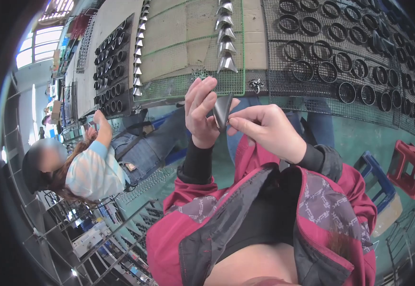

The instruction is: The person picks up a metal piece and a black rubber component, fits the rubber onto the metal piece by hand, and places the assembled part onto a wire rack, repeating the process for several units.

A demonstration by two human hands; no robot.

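My left hand point(202, 112) is raised just past the table's near edge, its fingers bent around a dark grey, curved, cone-like metal piece point(223, 109). The piece is tilted, its narrow end pointing down. At its lower right edge, the thumb and forefinger of my right hand point(267, 131) are pinched together. Whatever is between those fingertips is too small to make out. Beyond my hands, a row of shiny, pointed metal pieces point(227, 62) lies on a green wire mesh rack point(243, 47).
Mesh trays with several black rings point(327, 71) fill the right of the table. A dark board with black rings point(117, 71) lies at left. Small metal parts point(256, 86) sit near the edge. A co-worker point(93, 174) is at left. Red point(410, 169) and blue stools point(376, 178) stand at right.
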